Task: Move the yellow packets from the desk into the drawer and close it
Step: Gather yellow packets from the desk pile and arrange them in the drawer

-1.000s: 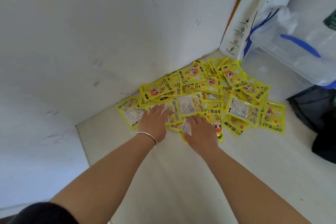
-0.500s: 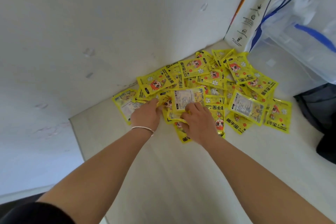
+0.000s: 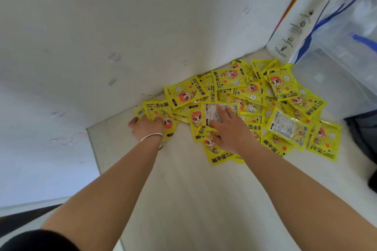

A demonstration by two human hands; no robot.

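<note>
Packets point(image 3: 240, 108) heaped on tabletop point(image 3: 183, 199) | your left hand point(image 3: 145, 128) gripped one at pile's edge | right hand point(image 3: 230, 130) fingers spread flat on pile

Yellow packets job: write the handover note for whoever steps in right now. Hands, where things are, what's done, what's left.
Left hand: resting on the left end of the yellow packets, fingers over one packet; a firm grip cannot be confirmed.
Right hand: palm down on the middle of the pile, fingers spread over a packet lying label side up.
Packets: all heaped on the desk in the corner by the wall, beside a white paper bag.
Done: nothing visibly moved yet.
Left: gather the packets, put them in the drawer, close it. The drawer is out of view.
</note>
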